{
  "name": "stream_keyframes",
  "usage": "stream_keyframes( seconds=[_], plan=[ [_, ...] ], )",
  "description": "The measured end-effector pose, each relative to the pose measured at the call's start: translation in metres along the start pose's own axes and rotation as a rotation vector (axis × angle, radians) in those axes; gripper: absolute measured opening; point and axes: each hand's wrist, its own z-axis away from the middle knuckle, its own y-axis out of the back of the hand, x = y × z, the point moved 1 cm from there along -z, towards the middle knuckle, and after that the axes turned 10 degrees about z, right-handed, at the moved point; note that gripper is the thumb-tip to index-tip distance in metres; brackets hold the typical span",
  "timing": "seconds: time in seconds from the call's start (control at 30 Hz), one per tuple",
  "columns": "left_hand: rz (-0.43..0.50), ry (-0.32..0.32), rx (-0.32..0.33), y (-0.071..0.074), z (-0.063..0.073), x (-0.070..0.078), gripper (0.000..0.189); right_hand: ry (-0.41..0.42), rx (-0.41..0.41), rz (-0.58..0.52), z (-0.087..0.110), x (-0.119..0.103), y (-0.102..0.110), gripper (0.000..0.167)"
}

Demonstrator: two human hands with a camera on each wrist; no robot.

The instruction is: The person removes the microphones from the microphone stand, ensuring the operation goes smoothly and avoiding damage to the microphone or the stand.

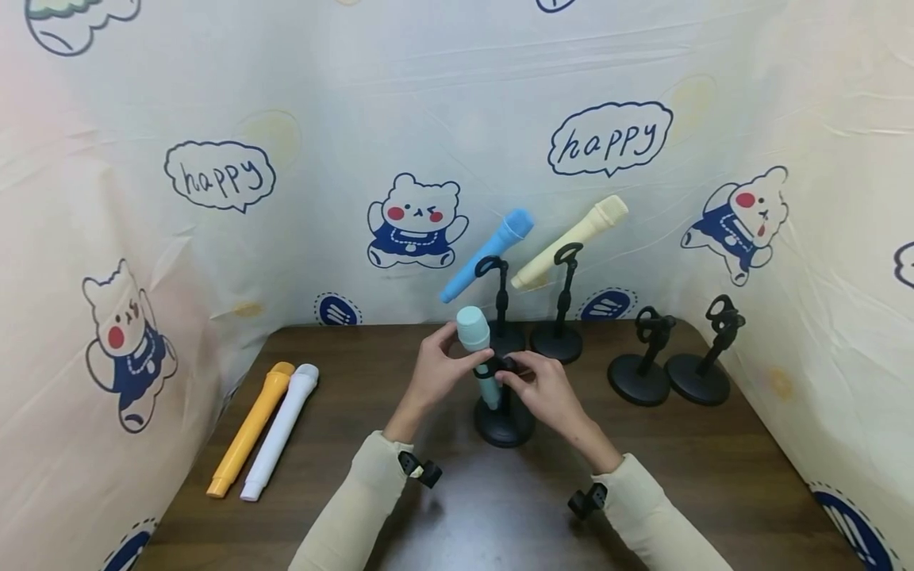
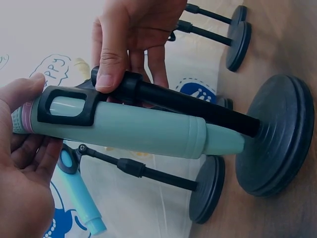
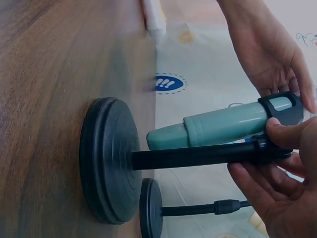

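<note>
A mint-green microphone (image 1: 474, 327) sits tilted in the black clip (image 2: 90, 115) of a microphone stand (image 1: 505, 430), its narrow tail hanging down beside the pole. My left hand (image 1: 441, 363) grips the microphone just below its head, thumb on one side and fingers on the other. From the other side, my right hand (image 1: 548, 390) pinches the stand's joint at the top of the pole, beside the clip. The round base (image 3: 111, 161) of this stand rests on the wooden table.
Behind stand two stands holding a blue microphone (image 1: 489, 254) and a cream microphone (image 1: 571, 241). Two shorter stands with bare clips, one here (image 1: 639, 377), are at the right. An orange microphone (image 1: 251, 428) and a white microphone (image 1: 281, 432) lie at the left. A printed cloth (image 1: 321, 262) surrounds the table.
</note>
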Motion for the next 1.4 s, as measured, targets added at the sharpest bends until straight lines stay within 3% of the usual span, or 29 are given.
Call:
stream_keyframes(
  seconds=[1.0,1.4],
  plan=[
    [-0.052,0.031,-0.01,0.003,-0.001,0.004,0.053,-0.026,0.002,0.01,0.001,-0.003,0.0,0.023],
    [-0.035,-0.009,-0.001,0.007,-0.01,0.019,0.053,-0.015,0.003,0.011,0.0,-0.003,0.0,0.023]
  ],
)
